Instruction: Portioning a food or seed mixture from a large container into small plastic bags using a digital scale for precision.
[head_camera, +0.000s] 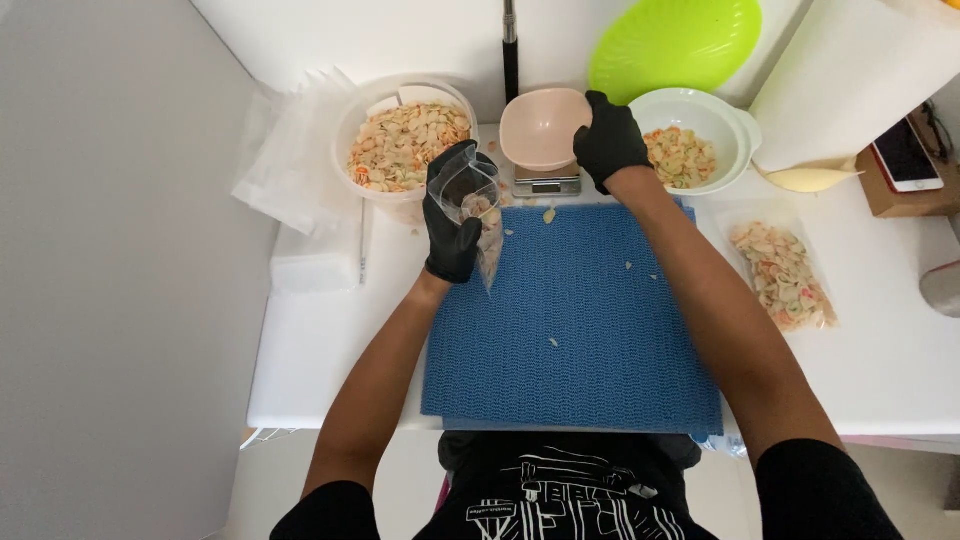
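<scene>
The left hand (452, 228) clenches a clear bag (478, 205) of shell pasta upright near the bench's (330, 350) back edge, while the right hand's (608, 140) fingers grip the pink bowl (540, 125) on the scale (546, 183). It seems wise to hold the bag's mouth wide and tip the bowl slowly. A filled flat packet (782, 274) lies near the right edge.

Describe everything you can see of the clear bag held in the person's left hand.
The bag is a small, clear, thin plastic pouch, held upright above the top left corner of the blue mat. The gloved left hand grips it from the side. Its mouth at the top is spread open. Pale, shell-like pieces in cream, orange and green fill its lower part. Its bottom end hangs below the hand. Nothing else touches it.
</scene>
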